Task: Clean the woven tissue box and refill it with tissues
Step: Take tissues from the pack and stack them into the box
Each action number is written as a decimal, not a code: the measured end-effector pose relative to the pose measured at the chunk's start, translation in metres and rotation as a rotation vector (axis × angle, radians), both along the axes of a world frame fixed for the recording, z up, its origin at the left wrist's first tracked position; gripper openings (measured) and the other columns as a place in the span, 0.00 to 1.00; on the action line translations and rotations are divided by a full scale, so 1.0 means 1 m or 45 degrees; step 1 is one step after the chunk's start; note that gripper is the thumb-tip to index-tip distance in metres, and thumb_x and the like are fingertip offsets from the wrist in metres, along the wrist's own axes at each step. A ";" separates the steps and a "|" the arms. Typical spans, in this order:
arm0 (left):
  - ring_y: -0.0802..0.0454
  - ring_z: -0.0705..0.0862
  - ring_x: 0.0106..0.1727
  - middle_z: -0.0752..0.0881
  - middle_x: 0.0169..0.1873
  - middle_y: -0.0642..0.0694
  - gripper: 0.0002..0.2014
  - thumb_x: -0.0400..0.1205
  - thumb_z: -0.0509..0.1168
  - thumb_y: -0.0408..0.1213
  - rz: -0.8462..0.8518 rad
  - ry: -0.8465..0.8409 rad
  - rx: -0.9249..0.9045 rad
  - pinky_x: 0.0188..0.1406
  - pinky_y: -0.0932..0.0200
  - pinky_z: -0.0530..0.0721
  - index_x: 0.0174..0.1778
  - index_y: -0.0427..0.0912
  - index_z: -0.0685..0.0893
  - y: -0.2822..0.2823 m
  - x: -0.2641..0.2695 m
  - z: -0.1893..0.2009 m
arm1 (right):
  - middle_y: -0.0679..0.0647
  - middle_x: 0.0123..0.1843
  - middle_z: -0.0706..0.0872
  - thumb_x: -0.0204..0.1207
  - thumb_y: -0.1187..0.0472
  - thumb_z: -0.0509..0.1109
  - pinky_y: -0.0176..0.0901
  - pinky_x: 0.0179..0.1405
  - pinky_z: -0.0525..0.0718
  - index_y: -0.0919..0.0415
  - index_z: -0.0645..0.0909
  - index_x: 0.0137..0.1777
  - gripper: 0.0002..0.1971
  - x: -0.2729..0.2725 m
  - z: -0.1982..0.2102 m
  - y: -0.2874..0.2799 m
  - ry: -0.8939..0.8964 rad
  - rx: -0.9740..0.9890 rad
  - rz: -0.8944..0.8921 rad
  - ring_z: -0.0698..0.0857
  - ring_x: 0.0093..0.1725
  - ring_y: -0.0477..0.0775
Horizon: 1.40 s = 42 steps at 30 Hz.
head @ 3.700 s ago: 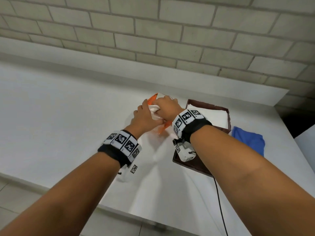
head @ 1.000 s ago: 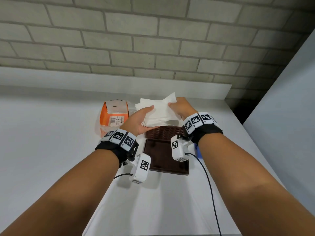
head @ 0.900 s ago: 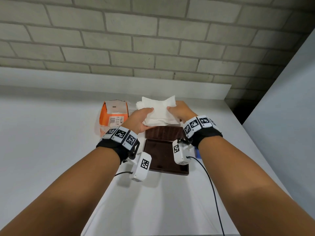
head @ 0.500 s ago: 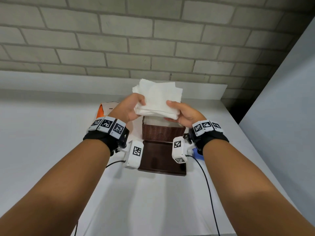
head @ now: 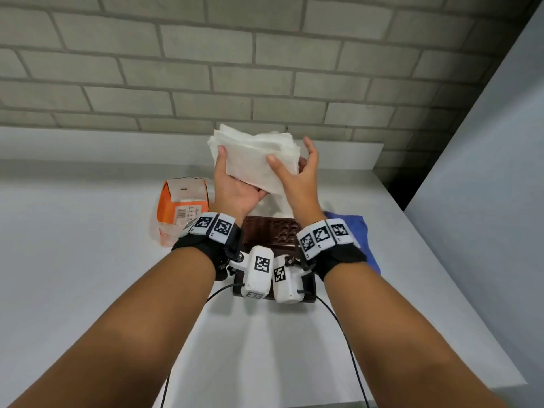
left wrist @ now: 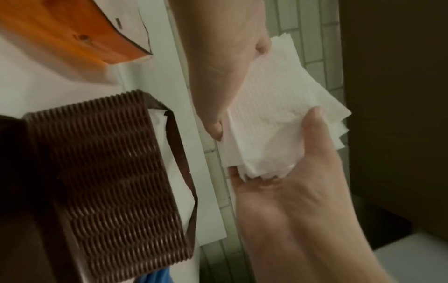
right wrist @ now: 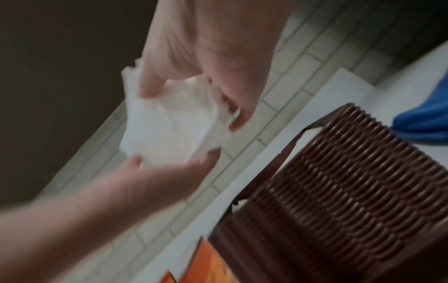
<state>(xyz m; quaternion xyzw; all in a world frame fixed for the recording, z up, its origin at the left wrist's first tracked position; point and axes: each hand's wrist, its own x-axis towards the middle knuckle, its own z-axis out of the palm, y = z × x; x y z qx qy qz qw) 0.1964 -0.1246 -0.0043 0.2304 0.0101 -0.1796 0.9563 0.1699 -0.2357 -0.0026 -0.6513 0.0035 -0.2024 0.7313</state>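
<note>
While I watch from the head view: white table (head: 88, 260); brown woven tissue box (head: 270, 234), standing under my wrists; orange tissue packet (head: 184, 203), left of it; blue cloth (head: 353, 228), right. Tissue stack (head: 256, 160) raised above the box, left hand (head: 235, 189) cupping it, thumb on top; right hand (head: 297, 178) pinches its right edge, fingers (head: 309, 145) spread.
</note>
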 end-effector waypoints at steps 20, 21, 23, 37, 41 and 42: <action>0.54 0.84 0.41 0.88 0.39 0.47 0.07 0.84 0.61 0.38 0.226 0.184 0.410 0.27 0.63 0.85 0.54 0.40 0.82 -0.003 0.003 -0.008 | 0.57 0.51 0.85 0.77 0.66 0.71 0.54 0.54 0.86 0.60 0.76 0.53 0.08 0.010 -0.007 -0.035 0.325 -0.046 0.080 0.85 0.53 0.59; 0.57 0.83 0.43 0.86 0.44 0.48 0.09 0.84 0.63 0.37 0.250 0.102 0.628 0.32 0.63 0.86 0.58 0.38 0.81 0.001 0.009 -0.011 | 0.59 0.53 0.86 0.78 0.66 0.70 0.55 0.56 0.85 0.60 0.77 0.52 0.06 0.013 -0.004 -0.043 0.364 -0.075 0.115 0.85 0.53 0.59; 0.57 0.82 0.48 0.81 0.55 0.48 0.21 0.81 0.68 0.37 0.247 -0.036 0.942 0.39 0.62 0.86 0.69 0.38 0.75 0.010 0.015 -0.016 | 0.60 0.55 0.86 0.78 0.63 0.70 0.55 0.59 0.84 0.59 0.78 0.52 0.05 0.018 -0.002 -0.055 0.451 -0.188 0.159 0.86 0.53 0.59; 0.42 0.81 0.59 0.75 0.70 0.39 0.21 0.80 0.52 0.21 0.117 -0.406 2.015 0.54 0.55 0.80 0.68 0.36 0.77 -0.019 0.030 -0.029 | 0.57 0.63 0.75 0.75 0.76 0.55 0.39 0.44 0.80 0.59 0.65 0.78 0.30 0.029 -0.019 -0.049 0.663 -0.640 0.030 0.78 0.56 0.56; 0.40 0.75 0.71 0.75 0.72 0.36 0.20 0.82 0.54 0.23 0.034 -0.498 2.309 0.65 0.56 0.75 0.70 0.32 0.75 -0.022 0.028 -0.028 | 0.62 0.72 0.75 0.77 0.76 0.54 0.39 0.47 0.79 0.63 0.69 0.75 0.26 0.029 -0.027 -0.046 0.650 -0.814 -0.009 0.78 0.58 0.56; 0.39 0.77 0.70 0.76 0.70 0.35 0.19 0.82 0.54 0.24 0.009 -0.513 2.373 0.62 0.55 0.76 0.69 0.31 0.76 -0.023 0.028 -0.028 | 0.62 0.73 0.74 0.78 0.76 0.54 0.43 0.56 0.79 0.63 0.68 0.76 0.25 0.029 -0.028 -0.045 0.655 -0.862 -0.014 0.79 0.63 0.59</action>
